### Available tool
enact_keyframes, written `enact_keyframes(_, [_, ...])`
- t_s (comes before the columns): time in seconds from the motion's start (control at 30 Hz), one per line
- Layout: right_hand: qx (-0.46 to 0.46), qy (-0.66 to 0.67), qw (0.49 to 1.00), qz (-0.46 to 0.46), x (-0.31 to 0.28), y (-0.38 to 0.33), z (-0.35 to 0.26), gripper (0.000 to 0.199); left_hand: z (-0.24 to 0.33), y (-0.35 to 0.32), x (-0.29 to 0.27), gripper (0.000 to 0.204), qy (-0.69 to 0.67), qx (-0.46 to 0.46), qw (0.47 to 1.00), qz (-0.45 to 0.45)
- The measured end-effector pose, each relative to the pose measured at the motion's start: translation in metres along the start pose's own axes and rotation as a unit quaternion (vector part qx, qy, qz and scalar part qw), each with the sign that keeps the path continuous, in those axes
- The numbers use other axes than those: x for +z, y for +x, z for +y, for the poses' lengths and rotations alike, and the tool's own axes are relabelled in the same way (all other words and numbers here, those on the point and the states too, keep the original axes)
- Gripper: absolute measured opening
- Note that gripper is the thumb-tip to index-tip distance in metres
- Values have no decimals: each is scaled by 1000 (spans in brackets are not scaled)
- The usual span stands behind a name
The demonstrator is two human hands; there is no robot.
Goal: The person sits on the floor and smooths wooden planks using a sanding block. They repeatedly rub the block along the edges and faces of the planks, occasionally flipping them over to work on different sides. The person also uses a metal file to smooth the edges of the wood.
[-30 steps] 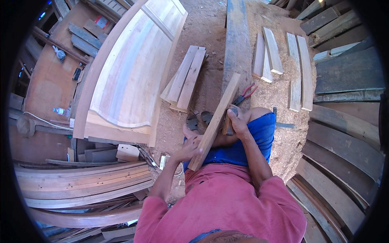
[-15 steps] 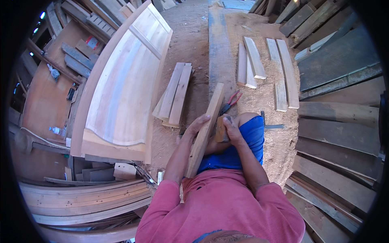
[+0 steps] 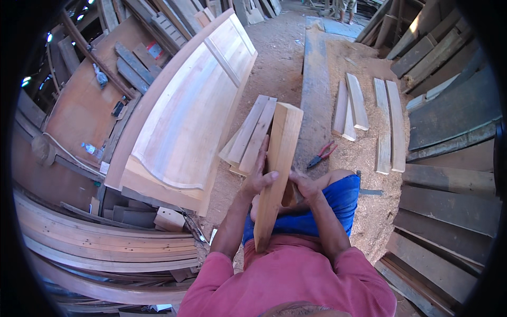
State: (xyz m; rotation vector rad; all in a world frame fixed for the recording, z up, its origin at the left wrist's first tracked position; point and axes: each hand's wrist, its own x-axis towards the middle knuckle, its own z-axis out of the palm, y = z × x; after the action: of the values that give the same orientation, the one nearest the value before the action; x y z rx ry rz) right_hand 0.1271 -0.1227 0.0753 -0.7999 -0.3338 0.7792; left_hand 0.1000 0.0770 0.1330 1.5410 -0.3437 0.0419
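A squared timber (image 3: 280, 169) stands tilted up from my lap, its cut far end raised. My left hand (image 3: 259, 177) grips it from the left side, thumb across the upper face and fingers along the edge. My right hand (image 3: 305, 186) is closed to the right of the timber, around a small brown wooden block (image 3: 290, 195) that is partly hidden behind the timber; its kind cannot be made out. Beyond my right knee, pliers (image 3: 322, 155) with red handles lie on the board's edge.
A large pale wooden panel (image 3: 185, 121) leans at the left, beside a short stack of planks (image 3: 256, 132). Several cut pieces (image 3: 391, 127) lie on sawdust to the right. Dark boards (image 3: 449, 179) line the right side. Far ahead, a person's legs (image 3: 347, 10) show.
The timber has been raised and turned, so its end face now shows. My right hand has moved the brown block partly behind it. The whole view has shifted.
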Motion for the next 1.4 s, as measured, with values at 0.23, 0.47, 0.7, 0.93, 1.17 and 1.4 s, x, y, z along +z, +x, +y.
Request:
enact_keyframes(0.23, [49,-56,997,-37,29,-9,31,63,65,36,-20,117,128,109,979,117])
enact_keyframes(0.47, [73,-226,967,-96,57,-13,10,63,86,50,-43,77,127,90,970,188])
enact_keyframes(0.7, [-323,-323,887,59,132,0,-101,75,96,45,-41,73,-17,122,983,133])
enact_keyframes(0.93, [-439,-404,796,107,155,18,-84,75,119,31,-1,61,-134,146,974,113])
enact_keyframes(1.17, [-389,-366,839,101,174,35,-111,62,104,37,-19,59,-73,166,971,156])
enact_keyframes(1.4, [-423,-371,811,157,159,50,-87,73,101,33,-27,57,-29,161,971,175])
